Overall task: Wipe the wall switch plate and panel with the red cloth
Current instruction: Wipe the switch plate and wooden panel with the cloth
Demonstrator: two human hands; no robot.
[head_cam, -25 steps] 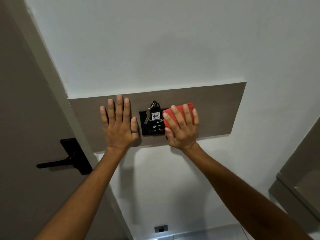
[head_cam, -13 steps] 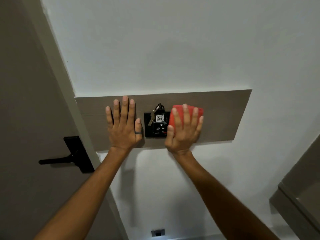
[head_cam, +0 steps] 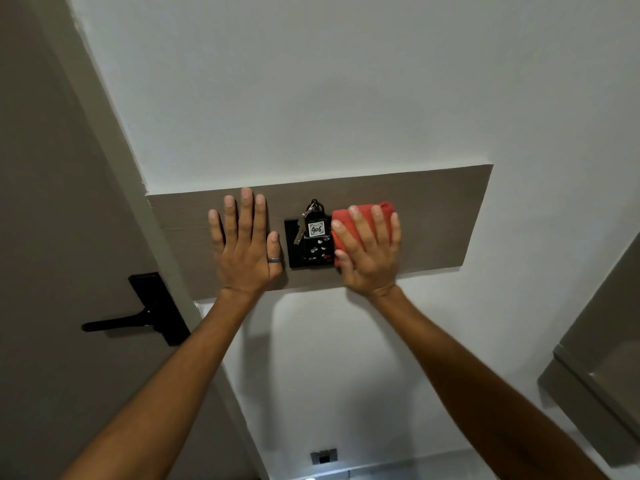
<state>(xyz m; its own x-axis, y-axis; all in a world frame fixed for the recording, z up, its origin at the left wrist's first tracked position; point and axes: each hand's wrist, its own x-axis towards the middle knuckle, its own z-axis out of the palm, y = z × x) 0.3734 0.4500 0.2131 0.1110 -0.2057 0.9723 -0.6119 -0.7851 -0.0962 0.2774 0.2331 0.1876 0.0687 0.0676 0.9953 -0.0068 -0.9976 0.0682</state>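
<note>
A long brown wood-grain panel (head_cam: 443, 216) runs across the white wall. In its middle sits a black switch plate (head_cam: 294, 247) with a key tag marked 406 (head_cam: 316, 229) and keys hanging from it. My right hand (head_cam: 369, 252) presses a folded red cloth (head_cam: 363, 211) flat against the panel, overlapping the plate's right edge. My left hand (head_cam: 244, 247), a ring on its thumb, lies flat on the panel just left of the plate, fingers spread and holding nothing.
A brown door with a black lever handle (head_cam: 138, 318) stands at the left. Low on the wall is a small outlet (head_cam: 323, 456). A grey-brown cabinet edge (head_cam: 595, 386) juts in at the right.
My right hand with the cloth has slid slightly left and down onto the plate's right edge, fingers tilted. My left hand stays flat on the panel.
</note>
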